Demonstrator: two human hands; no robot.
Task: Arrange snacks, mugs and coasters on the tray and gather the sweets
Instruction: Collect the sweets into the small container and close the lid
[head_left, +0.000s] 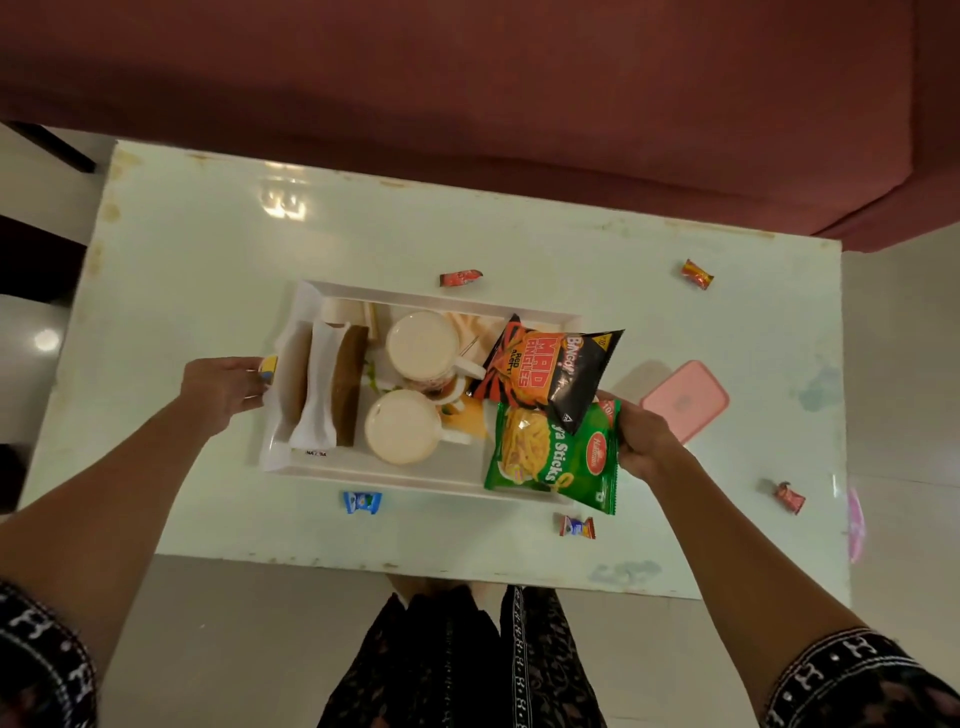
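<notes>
A white tray sits mid-table. It holds two pale mugs, a wooden coaster holder at its left end, and yellow coasters under the mugs. A black and orange snack packet and a green snack packet lie at the right end. My right hand grips the right edges of both packets. My left hand holds the tray's left edge, pinching a small yellow and blue sweet. Several wrapped sweets lie loose on the table: red, orange, blue.
A pink lidded container lies right of my right hand. Two more sweets lie at the front and far right. A maroon sofa runs behind the white table. My legs are at the near edge.
</notes>
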